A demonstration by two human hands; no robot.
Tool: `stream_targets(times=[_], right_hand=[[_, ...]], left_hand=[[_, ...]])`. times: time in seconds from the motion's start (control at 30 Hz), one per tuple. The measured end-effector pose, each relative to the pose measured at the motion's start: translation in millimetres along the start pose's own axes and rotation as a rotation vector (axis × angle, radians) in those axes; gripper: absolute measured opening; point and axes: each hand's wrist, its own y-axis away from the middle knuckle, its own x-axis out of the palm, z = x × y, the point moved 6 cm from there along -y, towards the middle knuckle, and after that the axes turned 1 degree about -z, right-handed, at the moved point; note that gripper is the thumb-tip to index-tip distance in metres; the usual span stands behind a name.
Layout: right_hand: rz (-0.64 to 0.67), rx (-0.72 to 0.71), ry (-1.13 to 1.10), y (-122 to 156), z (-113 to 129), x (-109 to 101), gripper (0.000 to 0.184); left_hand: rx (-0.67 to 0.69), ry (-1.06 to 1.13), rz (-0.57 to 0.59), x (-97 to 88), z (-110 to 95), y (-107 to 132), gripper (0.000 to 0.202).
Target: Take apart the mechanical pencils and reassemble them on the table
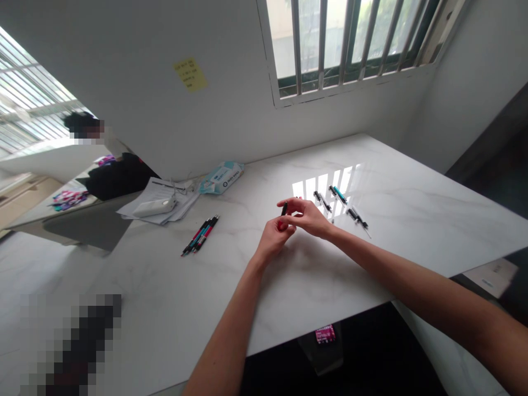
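Here, a dark pen part (284, 208) upright in the left hand's (274, 237) narrow grip, right hand (309, 218) alongside, hold unclear.

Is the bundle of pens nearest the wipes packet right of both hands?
No, those pens lie to the left of the left hand.

1. A white counter (412, 209) with faint grey marbling, glossy enough to carry a bright, barred reflection.
2. Towards its far left, loose printed papers (145, 190) lie overlapping, with a blue-and-white wipes packet (223, 179) just beside them.
3. Nearer the front, pens (202, 235) in black, teal and red lie side by side, slanted.
4. Further right, black pen parts (352, 213) and a teal piece (340, 194) lie spread out.
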Motion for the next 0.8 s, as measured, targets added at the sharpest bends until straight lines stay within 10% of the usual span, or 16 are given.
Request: stream_targets(times=[0.8], right_hand=[[0.028,0.023,-0.141,1,9,-3,0.050]], left_hand=[[-0.074,0.059,0.030,2.3,2,3,0.050]])
